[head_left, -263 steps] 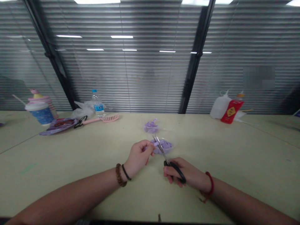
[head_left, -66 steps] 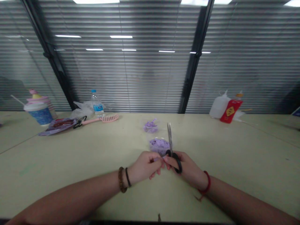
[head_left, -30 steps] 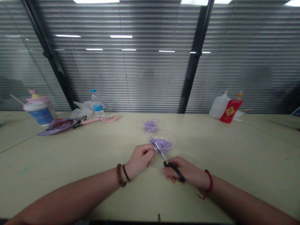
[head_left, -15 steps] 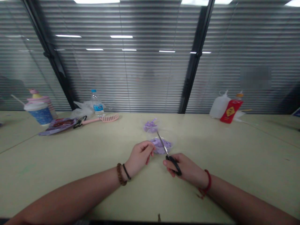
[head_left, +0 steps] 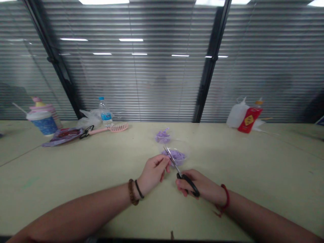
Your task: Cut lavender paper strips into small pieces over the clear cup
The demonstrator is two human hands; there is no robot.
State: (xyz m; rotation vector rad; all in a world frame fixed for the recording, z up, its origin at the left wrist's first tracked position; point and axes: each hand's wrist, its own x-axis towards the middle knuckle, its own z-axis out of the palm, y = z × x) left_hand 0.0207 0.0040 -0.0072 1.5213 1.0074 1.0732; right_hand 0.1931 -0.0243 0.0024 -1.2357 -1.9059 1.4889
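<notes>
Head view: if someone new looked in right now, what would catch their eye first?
Probably the black-handled scissors near the centre, blades parted, in the right hand, with purple pieces showing just behind the blades. Next, likely the bright red bottle at the table's back right, then the blue-patterned cup at the back left.

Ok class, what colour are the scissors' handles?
The handles are black; the head view shows them in the right hand.

Scraps (head_left: pixel 178 155) in near bowl (head_left: pixel 181 163) | far bowl (head_left: pixel 163 141) behind | hairbrush (head_left: pixel 119 128) left
</notes>
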